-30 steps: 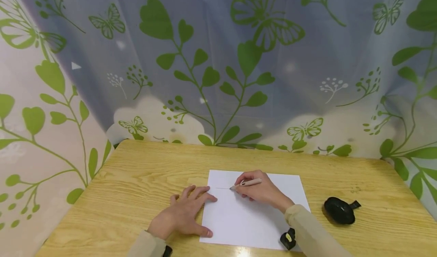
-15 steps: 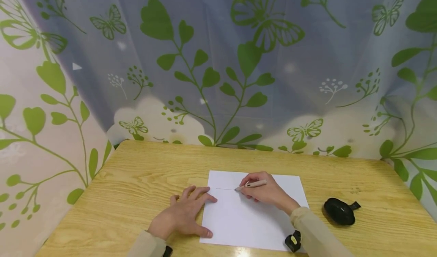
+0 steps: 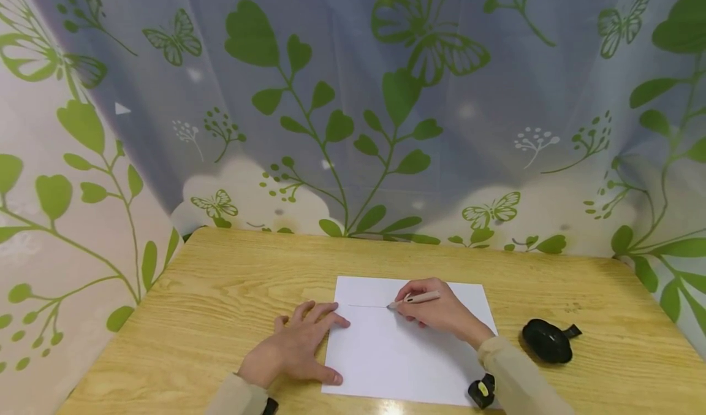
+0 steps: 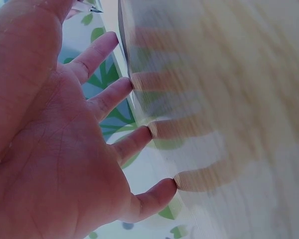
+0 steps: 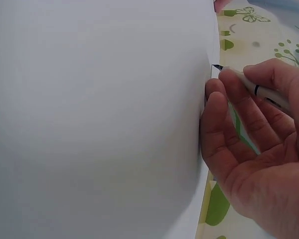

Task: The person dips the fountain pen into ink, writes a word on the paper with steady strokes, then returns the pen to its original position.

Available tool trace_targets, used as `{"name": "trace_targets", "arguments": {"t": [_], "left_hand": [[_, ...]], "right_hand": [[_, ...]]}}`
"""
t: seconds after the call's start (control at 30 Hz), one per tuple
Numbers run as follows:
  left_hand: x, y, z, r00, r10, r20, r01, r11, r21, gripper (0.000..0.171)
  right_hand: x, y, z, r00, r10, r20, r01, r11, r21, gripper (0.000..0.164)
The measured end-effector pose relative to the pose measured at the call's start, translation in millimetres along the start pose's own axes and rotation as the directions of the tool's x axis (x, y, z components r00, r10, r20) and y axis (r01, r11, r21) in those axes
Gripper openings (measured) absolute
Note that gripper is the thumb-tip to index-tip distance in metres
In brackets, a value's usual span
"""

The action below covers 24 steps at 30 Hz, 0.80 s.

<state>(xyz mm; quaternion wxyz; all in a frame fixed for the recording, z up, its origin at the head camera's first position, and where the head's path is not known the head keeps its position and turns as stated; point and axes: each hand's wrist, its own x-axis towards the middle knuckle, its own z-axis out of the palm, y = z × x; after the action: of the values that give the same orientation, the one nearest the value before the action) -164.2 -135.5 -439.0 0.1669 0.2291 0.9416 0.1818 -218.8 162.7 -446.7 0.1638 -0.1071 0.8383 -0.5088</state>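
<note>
A white sheet of paper (image 3: pixel 375 360) lies on the wooden table, with a thin dark line (image 3: pixel 366 306) running across its upper left part. My right hand (image 3: pixel 436 308) pinches a pale fountain pen (image 3: pixel 421 297) between thumb and fingers, its dark nib at the right end of that line. In the right wrist view the pen (image 5: pixel 249 85) slants toward the paper (image 5: pixel 99 99), the other fingers curled below it. My left hand (image 3: pixel 300 344) is spread at the paper's left edge, thumb and index fingertip over it. The left wrist view shows its fingertips (image 4: pixel 162 191) touching the tabletop.
A black rounded object (image 3: pixel 548 340) with a short strap lies right of the paper on the table (image 3: pixel 248 262). A small black device (image 3: pixel 482 392) is at the right wrist, over the paper's lower right corner. A patterned curtain (image 3: pixel 353 127) hangs behind the table.
My right hand has moved a little to the right with the pen, and the line behind the nib has grown longer. The left hand has stayed in place.
</note>
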Motion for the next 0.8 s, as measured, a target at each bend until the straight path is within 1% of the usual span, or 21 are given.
{"name": "trace_targets", "arguments": {"t": [0.13, 0.5, 0.8], "left_hand": [[0.7, 0.1, 0.0, 1.000, 0.003, 0.006, -0.003, 1.000, -0.012, 0.083], [1.3, -1.9, 1.0, 1.000, 0.003, 0.009, -0.003, 1.000, -0.004, 0.083], [3.4, -1.6, 2.4, 1.000, 0.007, 0.006, -0.007, 1.000, -0.011, 0.083]], "right_hand": [[-2.9, 0.7, -4.2, 1.000, 0.004, -0.007, -0.004, 1.000, 0.001, 0.018], [-9.9, 4.4, -12.5, 0.999, 0.037, -0.024, -0.037, 0.999, -0.014, 0.022], [-13.5, 9.2, -20.6, 0.999, 0.032, -0.039, -0.033, 0.999, -0.030, 0.020]]}}
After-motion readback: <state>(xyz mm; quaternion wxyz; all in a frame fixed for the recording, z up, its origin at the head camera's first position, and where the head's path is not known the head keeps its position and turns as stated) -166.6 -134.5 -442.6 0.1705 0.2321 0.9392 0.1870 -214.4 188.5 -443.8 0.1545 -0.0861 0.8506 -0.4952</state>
